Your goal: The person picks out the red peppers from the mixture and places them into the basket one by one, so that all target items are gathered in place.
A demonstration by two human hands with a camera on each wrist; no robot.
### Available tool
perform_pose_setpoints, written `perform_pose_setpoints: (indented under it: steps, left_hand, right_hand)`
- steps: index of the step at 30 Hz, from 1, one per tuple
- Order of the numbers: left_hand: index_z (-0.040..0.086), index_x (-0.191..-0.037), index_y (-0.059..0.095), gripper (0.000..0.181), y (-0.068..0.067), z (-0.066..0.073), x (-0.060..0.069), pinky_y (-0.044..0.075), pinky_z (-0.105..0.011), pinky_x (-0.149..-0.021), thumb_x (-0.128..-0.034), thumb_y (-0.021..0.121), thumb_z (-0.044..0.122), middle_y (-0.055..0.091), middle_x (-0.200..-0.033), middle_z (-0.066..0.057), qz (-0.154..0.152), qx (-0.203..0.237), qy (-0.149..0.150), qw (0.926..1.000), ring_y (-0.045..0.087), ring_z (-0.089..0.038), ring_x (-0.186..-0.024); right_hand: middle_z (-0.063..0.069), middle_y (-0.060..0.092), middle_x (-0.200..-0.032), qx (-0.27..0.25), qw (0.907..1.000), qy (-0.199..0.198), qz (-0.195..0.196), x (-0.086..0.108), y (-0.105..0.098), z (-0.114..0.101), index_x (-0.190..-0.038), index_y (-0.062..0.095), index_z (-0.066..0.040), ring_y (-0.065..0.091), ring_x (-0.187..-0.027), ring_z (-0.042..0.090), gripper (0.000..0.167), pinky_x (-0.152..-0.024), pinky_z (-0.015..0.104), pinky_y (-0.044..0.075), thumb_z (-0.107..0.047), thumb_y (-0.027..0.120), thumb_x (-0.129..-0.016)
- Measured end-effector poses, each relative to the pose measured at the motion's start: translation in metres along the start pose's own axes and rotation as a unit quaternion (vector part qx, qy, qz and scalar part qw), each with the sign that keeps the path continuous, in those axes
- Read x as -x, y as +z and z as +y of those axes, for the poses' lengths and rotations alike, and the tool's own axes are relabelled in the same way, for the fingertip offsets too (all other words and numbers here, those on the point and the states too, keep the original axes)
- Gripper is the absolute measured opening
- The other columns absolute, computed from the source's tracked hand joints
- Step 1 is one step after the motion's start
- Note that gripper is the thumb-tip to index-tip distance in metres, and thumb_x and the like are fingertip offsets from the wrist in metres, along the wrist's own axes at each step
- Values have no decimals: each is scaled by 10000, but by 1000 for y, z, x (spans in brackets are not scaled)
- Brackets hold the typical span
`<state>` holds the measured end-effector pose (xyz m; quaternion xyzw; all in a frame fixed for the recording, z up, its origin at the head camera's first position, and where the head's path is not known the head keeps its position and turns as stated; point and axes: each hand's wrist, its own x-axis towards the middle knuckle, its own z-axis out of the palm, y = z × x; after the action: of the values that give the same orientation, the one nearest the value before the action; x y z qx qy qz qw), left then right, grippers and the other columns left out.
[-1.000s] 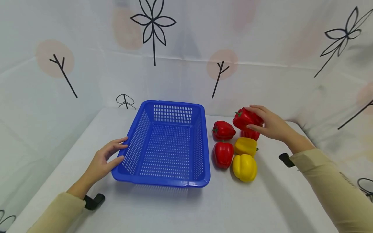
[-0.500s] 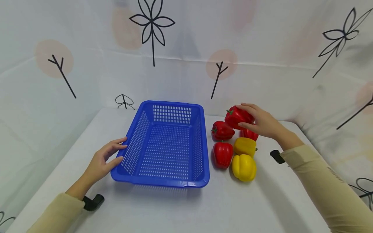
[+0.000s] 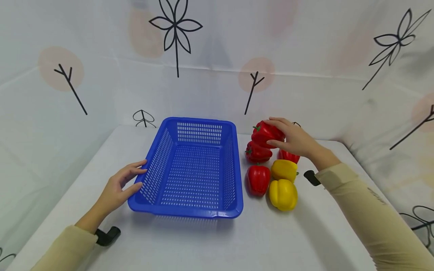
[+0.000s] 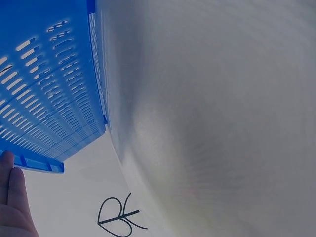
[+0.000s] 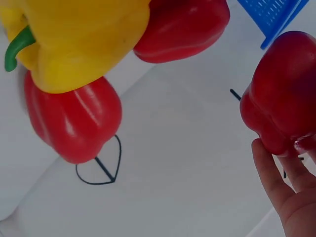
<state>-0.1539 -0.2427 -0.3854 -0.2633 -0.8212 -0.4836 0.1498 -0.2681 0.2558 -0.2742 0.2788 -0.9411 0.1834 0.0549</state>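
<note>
In the head view, my right hand [image 3: 294, 138] grips a red bell pepper [image 3: 266, 134] between fingers and thumb, held above another red pepper [image 3: 258, 152]. In the right wrist view this held pepper [image 5: 286, 94] is at the right edge, fingers against its end. My left hand [image 3: 116, 188] rests its fingertips and thumb on the left rim of a blue plastic basket [image 3: 186, 212]; its fingers look extended. The left wrist view shows the basket's slotted wall [image 4: 44, 89] and two fingertips at its rim.
Right of the basket lie a red pepper [image 3: 258, 180], a yellow pepper [image 3: 283, 195], another yellow pepper [image 3: 284, 170] and a partly hidden red pepper [image 3: 289, 156]. Everything stands on a white-covered table [image 3: 257, 241]. A patterned white cloth [image 3: 210, 94] hangs behind it.
My right hand has carried the red bell pepper leftward and slightly up, from over the back right red pepper to over the left one. My left hand and the basket have stayed in place.
</note>
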Motion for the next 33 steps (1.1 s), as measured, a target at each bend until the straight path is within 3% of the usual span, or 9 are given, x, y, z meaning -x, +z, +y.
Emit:
perform_pose_setpoints:
  steps: [14, 20, 33]
  left_hand:
    - [-10, -1154, 572, 344, -1, 0, 1, 323, -120, -965, -822, 603, -92, 449, -1360, -195, -43, -20, 80, 10000, 381, -34, -1263]
    - [-6, -1147, 583, 346, -1, 0, 2, 319, -113, -964, -814, 608, -95, 460, -1356, -181, 83, -1, -12, 10000, 387, -36, -1258]
    - [-1, -1159, 581, 357, 0, 0, 1, 321, -115, -964, -816, 607, -96, 453, -1365, -174, 67, 42, -2, 10000, 389, -42, -1257]
  right_hand:
    - [141, 324, -1442, -130, 9996, -251, -59, -16, 9, -18, -1421, 367, -178, 431, -1202, 347, 646, -860, 520, 474, -297, 664, -859]
    - [110, 324, -1448, -220, 9994, -212, -133, -23, 13, -25, -1419, 372, -208, 424, -1213, 332, 645, -846, 511, 486, -323, 664, -856]
    - [114, 350, -1433, -162, 9989, -432, -118, -33, 18, -38, -1417, 382, -186, 439, -1206, 337, 630, -852, 498, 487, -290, 663, -863]
